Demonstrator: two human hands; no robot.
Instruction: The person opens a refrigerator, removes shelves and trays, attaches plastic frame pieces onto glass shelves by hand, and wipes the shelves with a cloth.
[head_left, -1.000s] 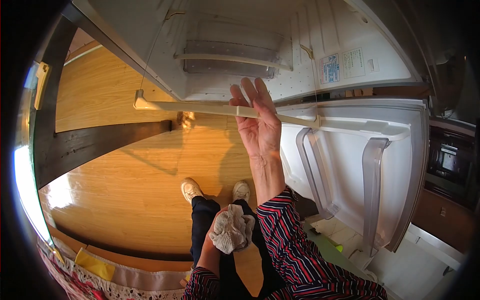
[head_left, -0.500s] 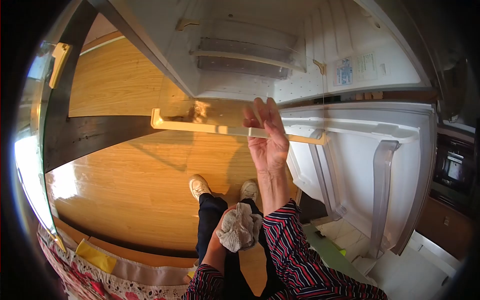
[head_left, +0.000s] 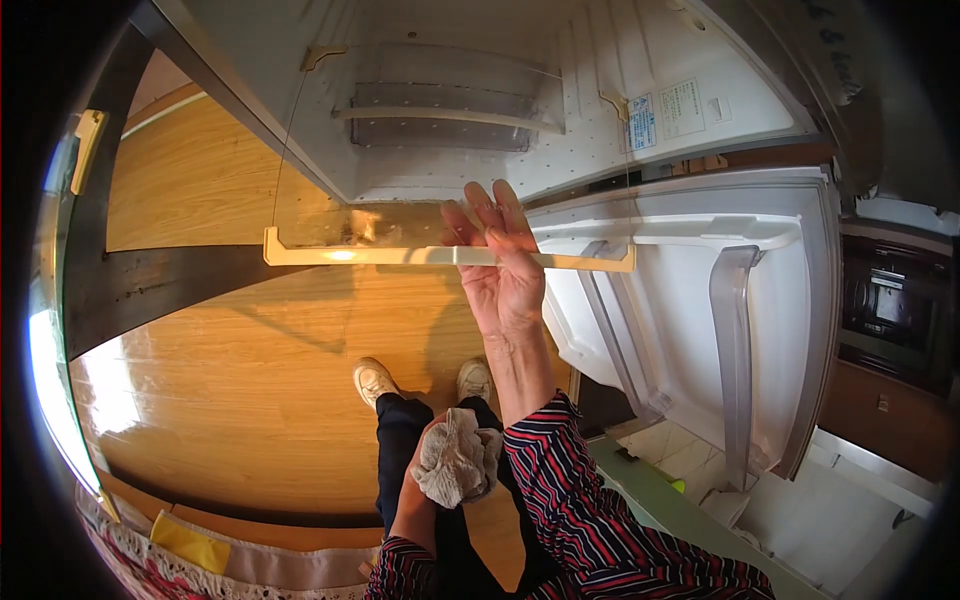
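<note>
One glass shelf (head_left: 400, 240), one cloth (head_left: 458, 458), two hands and two shoes show in the head view. The right hand (head_left: 505, 275) is raised palm up under the shelf, fingers (head_left: 480, 215) stretched nearly straight and close together behind the glass, the cream front trim crossing them; the thumb cannot be made out, so whether it pinches the edge is unclear. The left hand (head_left: 420, 490) hangs low by the thigh, fingers closed around the bunched grey-beige cloth. The shelf is a clear pane with a cream plastic strip along its front edge, upturned at the left corner, held level in front of the open fridge (head_left: 450, 150), partway out of the compartment. Smears or reflections mark the glass left of the fingers. Below lie the wooden floor (head_left: 250, 370) and the white shoes (head_left: 372, 380).
</note>
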